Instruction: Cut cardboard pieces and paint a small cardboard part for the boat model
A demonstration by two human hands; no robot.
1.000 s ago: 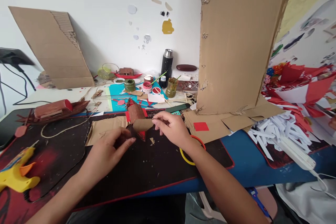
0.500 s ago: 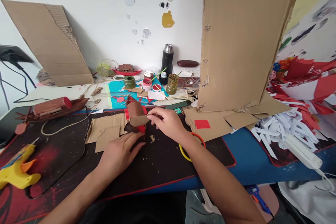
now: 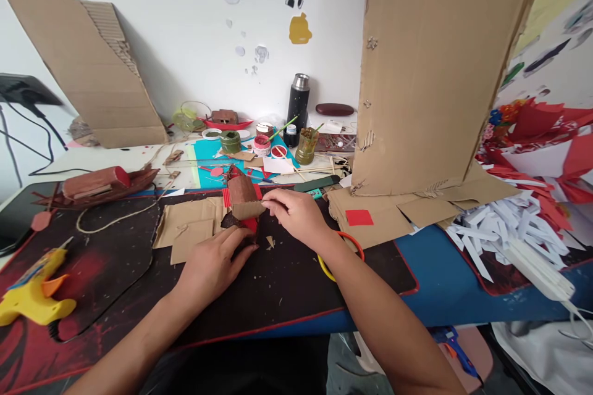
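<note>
A small brown and red cardboard boat model lies on the dark desk mat. My left hand rests on the mat with its fingers curled against the model's near end, holding it down. My right hand pinches a small curved strip of brown cardboard against the model's side. Flat cardboard scraps lie just left of the model.
A yellow glue gun lies at the left, near a second boat model and string. Paint jars, a black flask and brushes stand at the back. A tall cardboard sheet rises on the right beside paper scraps. Scissors handles lie under my right wrist.
My right hand has brought the cardboard strip closer against the model. My left hand slid forward along the mat up to the model's near end.
</note>
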